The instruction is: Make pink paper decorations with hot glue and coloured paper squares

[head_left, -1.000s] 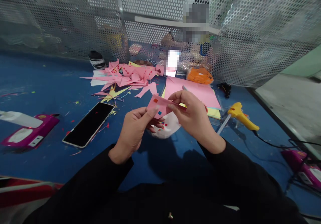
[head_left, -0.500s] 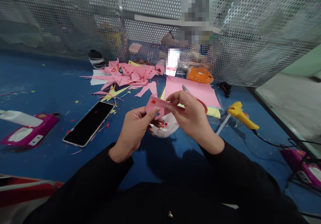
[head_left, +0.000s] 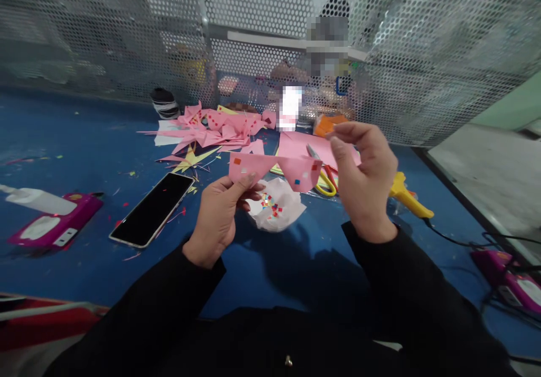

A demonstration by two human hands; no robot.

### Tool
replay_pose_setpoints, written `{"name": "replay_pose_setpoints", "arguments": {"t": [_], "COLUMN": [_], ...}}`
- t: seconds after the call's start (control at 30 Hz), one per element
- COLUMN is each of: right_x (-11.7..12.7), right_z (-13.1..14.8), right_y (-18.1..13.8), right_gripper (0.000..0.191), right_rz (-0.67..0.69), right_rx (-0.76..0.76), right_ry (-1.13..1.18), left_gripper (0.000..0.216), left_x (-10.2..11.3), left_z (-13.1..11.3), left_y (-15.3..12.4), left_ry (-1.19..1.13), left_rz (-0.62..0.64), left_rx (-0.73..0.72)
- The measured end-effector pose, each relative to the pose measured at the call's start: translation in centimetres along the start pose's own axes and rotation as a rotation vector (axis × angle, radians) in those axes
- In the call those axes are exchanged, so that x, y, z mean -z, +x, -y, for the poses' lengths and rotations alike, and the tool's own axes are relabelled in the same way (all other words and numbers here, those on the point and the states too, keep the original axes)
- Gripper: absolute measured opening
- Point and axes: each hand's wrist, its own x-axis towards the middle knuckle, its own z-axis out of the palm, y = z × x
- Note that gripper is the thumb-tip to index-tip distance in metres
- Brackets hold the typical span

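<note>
My left hand [head_left: 217, 211] pinches a pink paper bow [head_left: 274, 170] dotted with small coloured squares, holding its left wing between thumb and fingers. My right hand [head_left: 364, 177] is raised to the right of the bow, thumb and forefinger pinched together near an orange bag; what they hold is too small to make out. Under the bow lies a crumpled white paper [head_left: 276, 211] with tiny coloured bits on it. Scissors with red and yellow handles [head_left: 324, 176] lie just behind the bow.
A phone [head_left: 151, 209] lies screen-up to the left on the blue table [head_left: 84, 140]. A heap of pink bows [head_left: 211, 129] and pink sheets [head_left: 296, 143] sit farther back. A yellow glue gun [head_left: 408, 195] is right; magenta boxes [head_left: 54, 225] on both sides. Perforated metal screen [head_left: 422, 56] behind, with a person beyond it.
My hands have lifted and parted. The folded pink piece has spread into a bow held by my left hand only; my right hand rose up and to the right, uncovering the scissors.
</note>
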Motion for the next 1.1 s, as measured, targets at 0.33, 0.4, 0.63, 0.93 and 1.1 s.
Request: {"name": "replay_pose_setpoints", "arguments": {"t": [0.33,0.4,0.63,0.93,1.1], "right_x": [-1.9,-2.2,-2.7,-2.6,-2.5], "right_z": [-1.5,-0.8,0.7,0.3,0.3], "right_y": [-3.4,-4.3,-5.0,-4.9,-5.1], "right_gripper": [0.033,0.040,0.042,0.034,0.032], "right_rz": [-0.082,-0.016,0.047,-0.013,0.013], "right_rx": [-0.521,-0.624,-0.760,-0.759,-0.731], "right_ry": [0.443,0.520,0.746,0.737,0.701], "left_gripper": [0.032,0.030,0.026,0.035,0.023], "left_x": [-0.1,-0.1,-0.2,-0.3,-0.3], "left_z": [-0.2,-0.1,0.8,0.4,0.8], "left_y": [0.1,0.0,-0.2,-0.4,-0.2], "left_ry": [-0.077,-0.087,-0.022,-0.067,-0.023], "left_rz": [-0.074,-0.063,-0.004,0.032,0.011], "left_rx": [0.005,0.004,-0.021,-0.009,-0.027]}}
